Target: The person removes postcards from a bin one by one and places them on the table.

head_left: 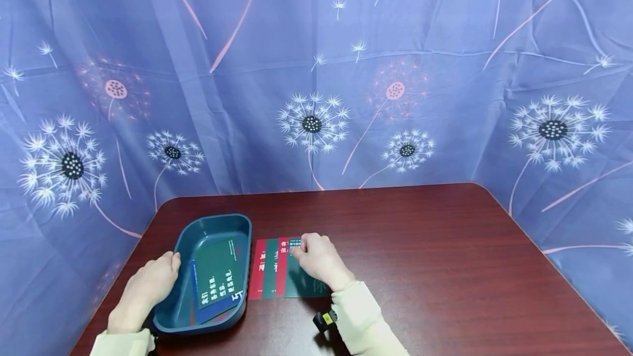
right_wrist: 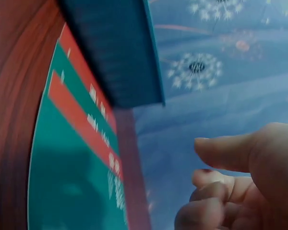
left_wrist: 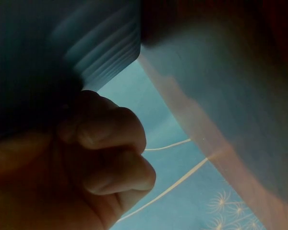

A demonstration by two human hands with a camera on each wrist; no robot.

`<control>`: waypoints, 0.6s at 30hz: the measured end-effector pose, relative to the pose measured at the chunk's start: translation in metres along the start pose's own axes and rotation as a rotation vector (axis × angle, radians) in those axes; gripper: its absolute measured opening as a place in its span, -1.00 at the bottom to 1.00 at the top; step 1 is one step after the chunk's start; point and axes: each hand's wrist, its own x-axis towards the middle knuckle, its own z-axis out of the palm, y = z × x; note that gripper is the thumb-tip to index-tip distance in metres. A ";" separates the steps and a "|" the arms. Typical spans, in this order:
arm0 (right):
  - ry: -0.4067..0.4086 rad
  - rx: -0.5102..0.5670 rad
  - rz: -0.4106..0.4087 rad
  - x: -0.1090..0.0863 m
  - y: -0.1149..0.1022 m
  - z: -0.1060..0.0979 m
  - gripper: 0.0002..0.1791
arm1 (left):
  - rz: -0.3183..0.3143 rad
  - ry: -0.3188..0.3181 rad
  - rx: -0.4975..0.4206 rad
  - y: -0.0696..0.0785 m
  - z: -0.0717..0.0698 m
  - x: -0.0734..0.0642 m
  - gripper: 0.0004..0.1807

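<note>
A dark blue-green plastic tray stands at the left of the table, and my left hand grips its left rim. Curled fingers of that hand show under the tray's ribbed side in the left wrist view. Inside the tray lie a green card and a blue card, overlapping, with white writing. My right hand is above overlapping red and green cards right of the tray. Its thumb stands apart from the loosely bent fingers, with nothing between them.
A dark red wooden table extends to the right and back. Behind it hangs a blue curtain with a dandelion print. A small black device with a yellow mark is at the right wrist.
</note>
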 end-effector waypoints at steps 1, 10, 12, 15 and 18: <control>0.015 0.000 -0.022 -0.001 -0.004 0.001 -0.60 | -0.001 0.003 -0.001 0.000 0.000 0.000 -0.53; 0.019 -0.027 -0.210 -0.007 -0.044 0.019 -0.81 | -0.004 0.025 -0.007 0.001 0.004 0.000 -0.54; 0.020 -0.059 -0.262 -0.006 -0.052 0.024 -0.80 | 0.001 0.028 -0.009 0.002 0.004 0.000 -0.54; 0.017 -0.103 -0.353 -0.002 -0.064 0.032 -0.77 | 0.001 0.036 -0.008 0.002 0.004 0.000 -0.54; -0.012 -0.141 -0.449 0.006 -0.075 0.043 -0.71 | -0.006 0.036 -0.007 0.000 0.003 -0.002 -0.55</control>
